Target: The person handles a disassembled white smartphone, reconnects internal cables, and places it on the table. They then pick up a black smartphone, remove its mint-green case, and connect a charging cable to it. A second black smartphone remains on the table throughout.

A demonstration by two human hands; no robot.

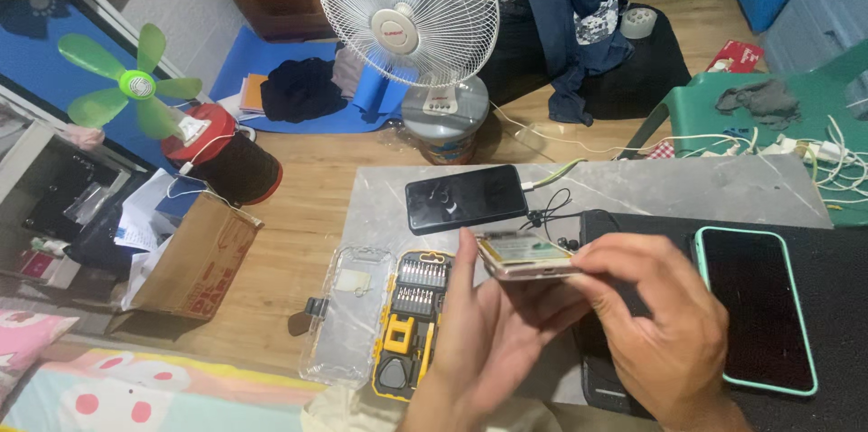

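Both hands, left hand (484, 333) and right hand (665, 324), fingers closed around an opened phone (524, 254), just right of the screwdriver kit (411, 324).

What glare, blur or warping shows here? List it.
Head view: light is even and soft, shadows faint; a pale sheen lies on the black phone on the table; both hands, left hand and right hand, and the opened phone look slightly soft; the wide lens bends the edges.

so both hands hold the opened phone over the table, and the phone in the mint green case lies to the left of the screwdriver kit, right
Not quite. In the head view, both the left hand and right hand hold the opened phone, but the mint-cased phone lies to the right of the screwdriver kit.
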